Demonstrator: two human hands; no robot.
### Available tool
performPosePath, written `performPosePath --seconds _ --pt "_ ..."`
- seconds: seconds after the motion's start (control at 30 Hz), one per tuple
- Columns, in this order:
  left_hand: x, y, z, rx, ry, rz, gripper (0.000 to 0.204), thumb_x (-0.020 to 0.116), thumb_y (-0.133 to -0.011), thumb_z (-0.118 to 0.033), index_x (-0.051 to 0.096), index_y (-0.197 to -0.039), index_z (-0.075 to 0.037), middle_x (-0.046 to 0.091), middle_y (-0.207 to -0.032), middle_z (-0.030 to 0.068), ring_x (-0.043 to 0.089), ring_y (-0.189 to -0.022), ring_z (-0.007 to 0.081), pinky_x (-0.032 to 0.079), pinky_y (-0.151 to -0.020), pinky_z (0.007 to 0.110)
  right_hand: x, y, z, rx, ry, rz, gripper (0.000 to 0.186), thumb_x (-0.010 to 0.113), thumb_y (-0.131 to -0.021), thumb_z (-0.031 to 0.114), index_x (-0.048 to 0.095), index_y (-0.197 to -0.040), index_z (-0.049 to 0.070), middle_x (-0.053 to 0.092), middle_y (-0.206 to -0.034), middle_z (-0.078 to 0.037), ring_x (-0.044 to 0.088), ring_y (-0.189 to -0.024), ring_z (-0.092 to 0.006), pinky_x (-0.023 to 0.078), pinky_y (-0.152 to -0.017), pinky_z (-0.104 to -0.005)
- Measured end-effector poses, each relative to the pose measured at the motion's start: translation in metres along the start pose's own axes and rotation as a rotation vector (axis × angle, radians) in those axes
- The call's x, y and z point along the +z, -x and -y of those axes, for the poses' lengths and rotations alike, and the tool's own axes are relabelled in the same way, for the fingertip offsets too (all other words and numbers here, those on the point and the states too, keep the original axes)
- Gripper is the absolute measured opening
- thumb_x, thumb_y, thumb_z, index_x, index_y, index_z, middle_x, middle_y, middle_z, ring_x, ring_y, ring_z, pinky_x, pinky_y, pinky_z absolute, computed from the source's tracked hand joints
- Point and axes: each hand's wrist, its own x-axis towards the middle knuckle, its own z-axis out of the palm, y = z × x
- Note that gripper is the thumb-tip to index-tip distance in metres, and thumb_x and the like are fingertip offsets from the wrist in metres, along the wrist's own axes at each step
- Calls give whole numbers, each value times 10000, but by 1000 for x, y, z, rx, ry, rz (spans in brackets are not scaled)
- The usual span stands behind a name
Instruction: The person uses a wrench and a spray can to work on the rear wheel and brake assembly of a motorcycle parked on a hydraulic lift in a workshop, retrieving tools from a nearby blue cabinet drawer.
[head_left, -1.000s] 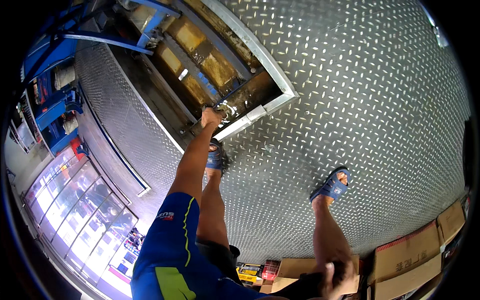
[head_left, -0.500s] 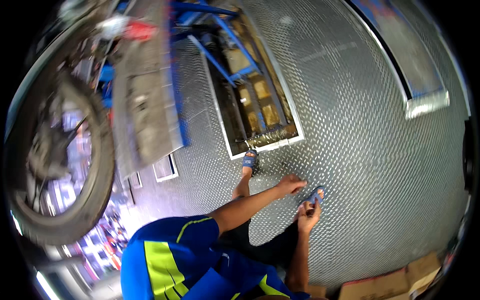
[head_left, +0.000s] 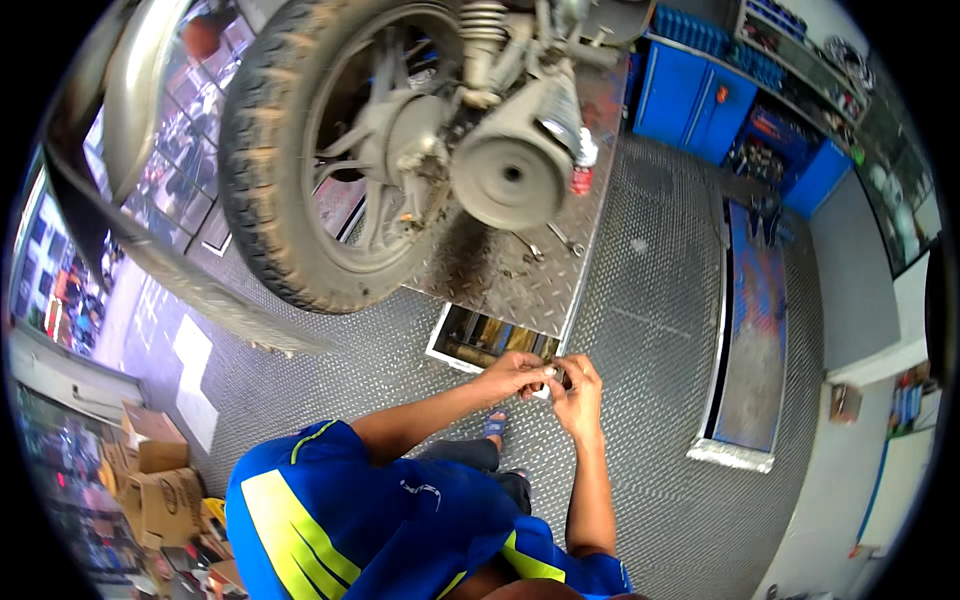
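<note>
My left hand (head_left: 513,376) and my right hand (head_left: 578,395) are close together in front of my body, fingertips meeting. Both have their fingers pinched around something small and partly dark, mostly hidden by the fingers; its kind cannot be made out. Just beyond the hands is the near edge of a metal lift platform (head_left: 530,300). Over it stands a motorcycle's dusty rear wheel (head_left: 262,170), beside a round grey engine cover (head_left: 510,172) and a coil-spring shock absorber (head_left: 483,40). Neither hand touches the motorcycle.
Spanners (head_left: 568,240) lie on the platform near a red and white can (head_left: 582,170). Under its near end is a white-framed floor pit (head_left: 437,345). Another floor-level lift (head_left: 750,350) lies to the right. Blue cabinets (head_left: 690,100) stand at the back, cardboard boxes (head_left: 165,500) at lower left.
My view has swung toward the motorcycle and the lift platform. My hands, apart before, have come together in front of the platform's edge.
</note>
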Motion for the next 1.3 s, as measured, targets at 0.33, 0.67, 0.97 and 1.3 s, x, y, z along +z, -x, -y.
performPosePath --seconds 0.33,0.67,0.97,1.3 --pt "-86 48 -139 743 -665 -1317 531 757 -904 -273 515 -1249 50 631 -940 124 571 -703 208 482 -660 354 69 -146 -32 -18 255 -12 328 816 -726 53 694 -1023 -12 658 -955 -174 659 -835 -335 526 -756 -408" --pt "-111 36 -172 775 -681 -1388 361 782 -849 -146 636 -1118 45 665 -896 209 647 -719 325 513 -632 395 76 -172 2 -51 130 89 415 818 -773 108 667 -1128 -44 662 -1027 -171 635 -904 -297 511 -827 -384" --pt "-108 47 -181 759 -841 -1420 241 728 -864 -91 567 -994 32 569 -761 207 577 -662 371 455 -614 435 133 -251 80 426 -930 475 201 648 -999 223 673 -1096 49 653 -862 16 571 -713 -86 465 -621 -267" --pt "-109 58 -192 628 -867 -1275 284 693 -858 -86 547 -1066 39 623 -882 269 611 -813 488 478 -688 518 181 -268 105 521 -1473 485 174 618 -1017 214 663 -965 54 648 -857 -24 561 -669 -110 478 -579 -265"
